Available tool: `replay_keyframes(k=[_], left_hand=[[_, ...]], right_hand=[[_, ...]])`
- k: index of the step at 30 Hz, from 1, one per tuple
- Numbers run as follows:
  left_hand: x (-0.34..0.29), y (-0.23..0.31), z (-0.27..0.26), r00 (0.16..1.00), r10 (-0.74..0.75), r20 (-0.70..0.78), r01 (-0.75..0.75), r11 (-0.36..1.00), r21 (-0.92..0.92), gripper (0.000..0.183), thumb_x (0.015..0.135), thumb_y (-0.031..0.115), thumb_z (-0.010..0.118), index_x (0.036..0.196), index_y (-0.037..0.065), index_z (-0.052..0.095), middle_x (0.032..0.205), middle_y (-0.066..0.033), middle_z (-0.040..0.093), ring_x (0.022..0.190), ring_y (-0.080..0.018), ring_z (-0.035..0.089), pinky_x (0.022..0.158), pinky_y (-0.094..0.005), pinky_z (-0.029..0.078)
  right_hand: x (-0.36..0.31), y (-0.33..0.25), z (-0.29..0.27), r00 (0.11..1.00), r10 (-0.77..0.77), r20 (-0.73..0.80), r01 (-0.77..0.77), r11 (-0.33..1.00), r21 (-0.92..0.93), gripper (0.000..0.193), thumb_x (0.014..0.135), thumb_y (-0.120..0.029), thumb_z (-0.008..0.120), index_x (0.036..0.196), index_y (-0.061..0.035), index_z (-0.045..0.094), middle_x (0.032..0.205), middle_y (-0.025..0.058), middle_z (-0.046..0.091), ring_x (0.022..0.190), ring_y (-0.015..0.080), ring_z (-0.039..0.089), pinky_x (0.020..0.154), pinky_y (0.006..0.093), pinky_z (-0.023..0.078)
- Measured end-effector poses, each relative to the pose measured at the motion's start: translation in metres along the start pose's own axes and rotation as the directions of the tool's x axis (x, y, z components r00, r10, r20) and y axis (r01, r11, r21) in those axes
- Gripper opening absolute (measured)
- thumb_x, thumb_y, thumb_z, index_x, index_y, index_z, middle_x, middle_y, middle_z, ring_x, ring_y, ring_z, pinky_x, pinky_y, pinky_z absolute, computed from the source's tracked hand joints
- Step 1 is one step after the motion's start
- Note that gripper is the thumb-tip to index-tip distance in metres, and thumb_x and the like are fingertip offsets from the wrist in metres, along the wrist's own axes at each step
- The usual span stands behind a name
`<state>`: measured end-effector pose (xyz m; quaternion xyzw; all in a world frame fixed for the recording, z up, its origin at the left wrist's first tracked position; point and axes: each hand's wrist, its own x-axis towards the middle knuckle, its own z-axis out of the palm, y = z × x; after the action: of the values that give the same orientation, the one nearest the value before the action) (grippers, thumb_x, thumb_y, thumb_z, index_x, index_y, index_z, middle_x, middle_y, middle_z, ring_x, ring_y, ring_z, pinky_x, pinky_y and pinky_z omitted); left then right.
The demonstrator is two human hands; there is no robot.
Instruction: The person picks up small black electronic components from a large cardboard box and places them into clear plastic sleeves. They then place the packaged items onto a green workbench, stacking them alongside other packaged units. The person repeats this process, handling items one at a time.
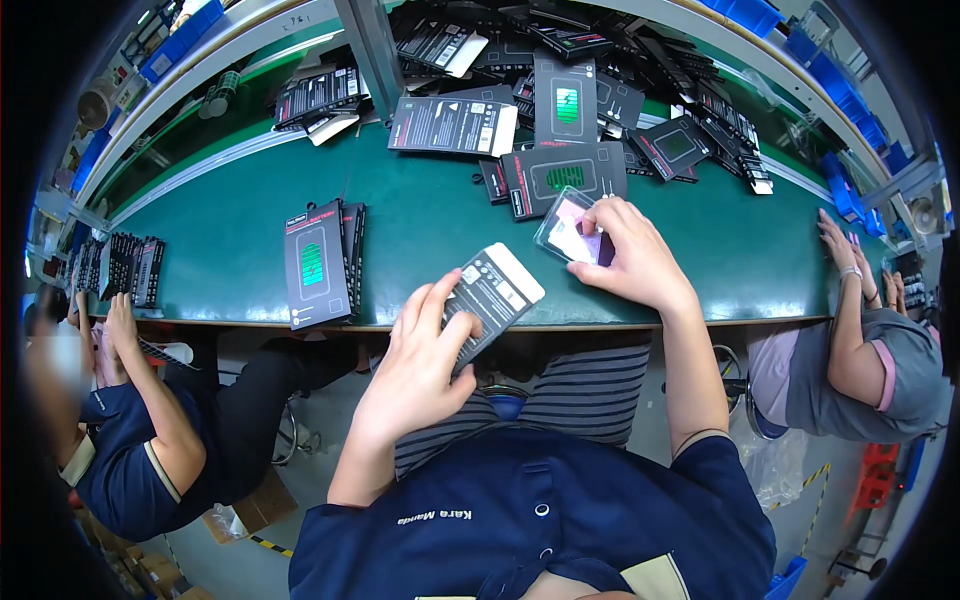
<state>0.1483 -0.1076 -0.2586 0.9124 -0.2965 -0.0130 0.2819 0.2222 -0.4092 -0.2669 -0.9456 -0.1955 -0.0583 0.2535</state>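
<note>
My left hand [415,375] is wrapped round a small black carton [492,300] with white print and a pale flap at its upper end. It is tilted over the table's front edge. To its right, my right hand [640,262] pinches a clear plastic tray [560,232] with a pale, pinkish flat piece inside; I cannot make out what that piece is. Just beyond the tray lies a black carton with a green battery picture [565,180]. Left of my hands, a short stack of similar cartons [315,265] rests near the front edge.
A heap of black cartons [610,90] covers the back of the green table [230,200], around a metal post [370,50]. More cartons stand in a row [130,268] at the far left. Co-workers sit on both sides, one's hand [840,245] at the right edge.
</note>
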Motion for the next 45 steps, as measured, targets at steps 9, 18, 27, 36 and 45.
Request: replay_keyframes(k=[9, 18, 27, 36, 45], left_hand=[[0.025, -0.027, -0.018, 0.987, 0.124, 0.102, -0.125, 0.992, 0.006, 0.056, 0.065, 0.018, 0.086, 0.113, 0.008, 0.059, 0.139, -0.0151, 0.047, 0.127, -0.0382, 0.044, 0.104, -0.0461, 0.039], [0.064, -0.022, 0.009, 0.989, 0.136, -0.052, -0.133, 0.989, 0.064, 0.079, 0.064, 0.038, 0.084, 0.135, 0.012, 0.06, 0.122, -0.0121, 0.055, 0.109, -0.0318, 0.051, 0.096, -0.0412, 0.041], [0.084, -0.018, 0.014, 0.961, 0.265, 0.074, -0.273, 0.955, 0.116, 0.062, 0.066, 0.037, 0.081, 0.122, 0.017, 0.063, 0.119, -0.0141, 0.049, 0.109, -0.0323, 0.049, 0.094, -0.0421, 0.041], [0.085, -0.016, 0.021, 0.954, 0.298, -0.02, -0.298, 0.955, 0.009, 0.072, 0.06, 0.035, 0.082, 0.122, 0.007, 0.058, 0.12, -0.0161, 0.051, 0.108, -0.0349, 0.053, 0.094, -0.0444, 0.044], [0.09, -0.005, 0.016, 0.978, 0.104, -0.182, -0.133, 0.979, -0.152, 0.081, 0.058, 0.035, 0.086, 0.125, 0.003, 0.052, 0.106, -0.0197, 0.064, 0.098, -0.0351, 0.064, 0.087, -0.0427, 0.052]], right_hand=[[-0.03, -0.011, 0.015, 0.995, -0.096, 0.038, 0.102, 0.966, -0.236, 0.061, 0.086, -0.042, 0.068, 0.142, -0.0252, 0.052, 0.147, 0.0153, 0.045, 0.129, 0.0365, 0.045, 0.106, 0.0479, 0.035], [-0.039, -0.009, 0.012, 0.986, 0.047, -0.162, -0.035, 0.996, 0.081, 0.064, 0.059, -0.015, 0.083, 0.119, -0.0048, 0.064, 0.117, 0.0114, 0.065, 0.108, 0.0283, 0.058, 0.099, 0.039, 0.042], [-0.053, -0.003, 0.0, 0.997, -0.033, 0.064, 0.023, 0.989, 0.147, 0.058, 0.065, -0.025, 0.085, 0.119, -0.0137, 0.067, 0.138, 0.0104, 0.058, 0.123, 0.0313, 0.052, 0.109, 0.05, 0.031], [-0.036, -0.022, 0.026, 0.989, -0.144, 0.038, 0.134, 0.972, 0.194, 0.093, 0.062, -0.023, 0.071, 0.148, -0.01, 0.038, 0.146, 0.0178, 0.046, 0.141, 0.0347, 0.037, 0.119, 0.0618, 0.008], [0.004, -0.049, 0.042, 0.832, -0.015, -0.555, 0.52, 0.368, 0.771, 0.074, 0.079, 0.005, 0.054, 0.149, 0.0047, 0.03, 0.157, 0.0186, 0.033, 0.148, 0.0293, 0.026, 0.122, 0.0422, 0.017]])
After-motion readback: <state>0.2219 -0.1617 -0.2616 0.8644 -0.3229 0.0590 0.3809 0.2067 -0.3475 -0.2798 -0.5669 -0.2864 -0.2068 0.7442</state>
